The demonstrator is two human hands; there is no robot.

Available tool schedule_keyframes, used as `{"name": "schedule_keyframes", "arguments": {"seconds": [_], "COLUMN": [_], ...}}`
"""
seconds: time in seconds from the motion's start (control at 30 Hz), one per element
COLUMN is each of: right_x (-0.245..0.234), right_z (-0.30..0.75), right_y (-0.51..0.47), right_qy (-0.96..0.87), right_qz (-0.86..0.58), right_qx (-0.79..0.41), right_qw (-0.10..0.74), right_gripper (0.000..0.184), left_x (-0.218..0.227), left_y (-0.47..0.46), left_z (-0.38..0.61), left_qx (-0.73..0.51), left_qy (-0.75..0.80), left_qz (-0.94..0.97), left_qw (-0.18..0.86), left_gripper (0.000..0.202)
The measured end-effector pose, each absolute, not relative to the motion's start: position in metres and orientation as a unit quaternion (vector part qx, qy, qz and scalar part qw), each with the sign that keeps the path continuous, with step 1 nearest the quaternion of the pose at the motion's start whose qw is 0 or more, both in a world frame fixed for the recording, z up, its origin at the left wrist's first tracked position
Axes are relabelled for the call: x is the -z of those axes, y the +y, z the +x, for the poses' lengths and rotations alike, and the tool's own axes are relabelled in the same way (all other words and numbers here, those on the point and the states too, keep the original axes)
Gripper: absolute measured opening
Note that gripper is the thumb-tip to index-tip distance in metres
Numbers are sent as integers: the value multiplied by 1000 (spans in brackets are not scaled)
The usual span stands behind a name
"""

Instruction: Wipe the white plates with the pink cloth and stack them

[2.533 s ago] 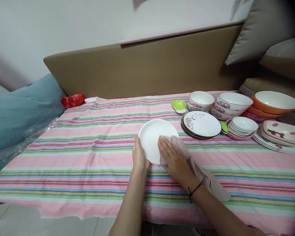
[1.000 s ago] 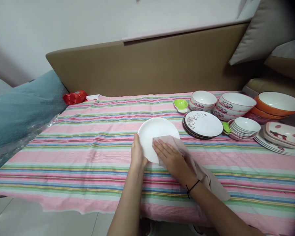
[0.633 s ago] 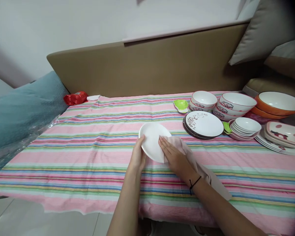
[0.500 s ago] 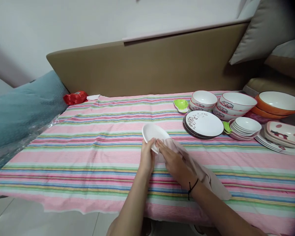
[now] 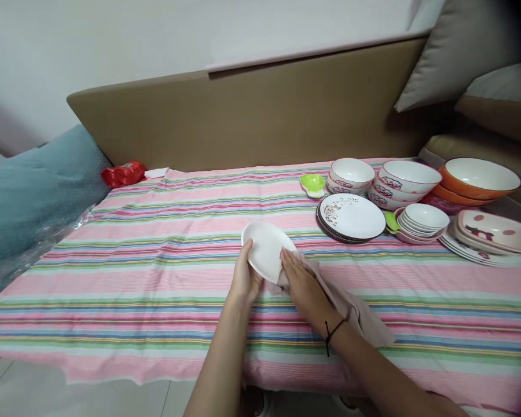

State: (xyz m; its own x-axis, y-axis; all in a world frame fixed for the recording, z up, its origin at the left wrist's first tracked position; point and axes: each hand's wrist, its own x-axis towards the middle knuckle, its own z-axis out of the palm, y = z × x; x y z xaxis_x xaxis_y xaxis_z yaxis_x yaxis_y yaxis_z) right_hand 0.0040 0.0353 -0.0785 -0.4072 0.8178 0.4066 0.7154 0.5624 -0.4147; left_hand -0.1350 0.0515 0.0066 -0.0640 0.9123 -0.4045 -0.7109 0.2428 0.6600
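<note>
A small white plate (image 5: 265, 250) is tilted above the striped cloth, its inner face toward me. My left hand (image 5: 245, 273) grips its lower left edge, thumb on the front and fingers behind. My right hand (image 5: 301, 284) is closed on a pale pink cloth (image 5: 356, 313) and presses it against the plate's right edge. The cloth's loose end trails under my right wrist onto the striped cover. To the right of the plate stands a stack of dark-rimmed plates (image 5: 352, 216) with a floral print.
A pink striped cloth (image 5: 113, 278) covers the surface. Toward the right are a green leaf-shaped dish (image 5: 313, 184), white bowls (image 5: 352, 171), small bowls (image 5: 425, 218), orange bowls (image 5: 464, 188) and patterned dishes (image 5: 497, 231). A red packet (image 5: 124, 174) lies far left, near a brown backboard (image 5: 252, 121).
The plate has turned to show more of its inner face. My left hand has shifted to its left edge, and my right hand with the cloth has moved to its right edge.
</note>
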Motion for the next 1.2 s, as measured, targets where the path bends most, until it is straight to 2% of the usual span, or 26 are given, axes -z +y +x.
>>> {"name": "schedule_keyframes", "arguments": {"seconds": [0.07, 0.2, 0.27, 0.37, 0.47, 0.63, 0.73, 0.83, 0.97, 1.1, 1.2], "right_x": [66, 44, 47, 63, 69, 46, 43, 59, 72, 49, 34], "right_z": [2, -4, -4, -3, -3, -7, -6, -3, -1, -1, -2], "right_y": [36, 27, 23, 27, 33, 32, 29, 34, 47, 42, 30], "right_qy": [-829, -859, -871, -851, -827, -836, -866, -857, -817, -816, -830], "right_qz": [-448, -369, -370, -445, -486, -415, -369, -411, -455, -395, -353], "right_qx": [-109, -142, -124, -95, -101, -166, -170, -148, -157, -217, -248], "right_qw": [316, 326, 299, 261, 263, 317, 293, 275, 317, 362, 353], "right_gripper": [70, 79, 79, 68, 60, 72, 74, 69, 66, 71, 76], "left_x": [-1, 8, 7, 2, 1, 2, -1, -5, -5, -6, -7], "left_y": [47, 46, 48, 51, 49, 46, 52, 59, 57, 51, 52], "left_z": [-124, -113, -119, -129, -126, -106, -112, -127, -128, -115, -119], "left_qx": [-623, -596, -574, -566, -577, -589, -580, -575, -589, -577, -569], "left_qy": [401, 443, 441, 443, 438, 396, 422, 421, 392, 377, 389], "left_qz": [139, 137, 127, 114, 113, 78, 54, 79, 106, 86, 74], "left_qw": [657, 656, 678, 686, 680, 700, 695, 697, 699, 719, 721], "left_gripper": [41, 48, 50, 48, 43, 37, 43, 51, 54, 56, 59]}}
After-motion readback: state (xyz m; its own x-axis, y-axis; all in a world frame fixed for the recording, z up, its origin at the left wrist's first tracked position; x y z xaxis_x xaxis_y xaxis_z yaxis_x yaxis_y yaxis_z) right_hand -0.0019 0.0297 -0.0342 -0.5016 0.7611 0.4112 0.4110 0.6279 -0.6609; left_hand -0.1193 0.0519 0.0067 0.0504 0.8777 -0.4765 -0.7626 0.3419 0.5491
